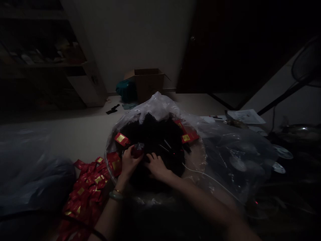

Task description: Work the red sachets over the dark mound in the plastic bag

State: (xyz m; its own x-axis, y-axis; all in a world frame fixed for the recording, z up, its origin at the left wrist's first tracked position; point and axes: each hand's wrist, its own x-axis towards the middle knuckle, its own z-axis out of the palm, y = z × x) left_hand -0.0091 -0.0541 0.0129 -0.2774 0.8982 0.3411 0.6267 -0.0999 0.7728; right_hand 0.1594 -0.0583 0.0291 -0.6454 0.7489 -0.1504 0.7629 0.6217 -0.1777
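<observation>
A large round container lined with clear plastic [156, 100] holds a heap of black, loose-looking material [150, 130]; the dim light hides what it is. My left hand [130, 162] is closed around a small red packet [137, 152] with a clear, shiny top edge, held over the heap. Just right of it, my right hand [156, 165] lies on the black material with its fingers apart, the tips partly lost in the dark. Two thin metallic sticks [166, 146] lie on the heap. More red packets with gold labels rest at the rim, including one red packet [122, 139] at the left.
A pile of red packets [86, 187] covers the floor at the left, beside a large plastic bag [35, 180]. An open cardboard box [150, 83] and a teal bag [126, 89] stand by the wall. A white cable [210, 177] runs right across clear plastic sheeting [233, 154]. A fan [307, 63] stands at right.
</observation>
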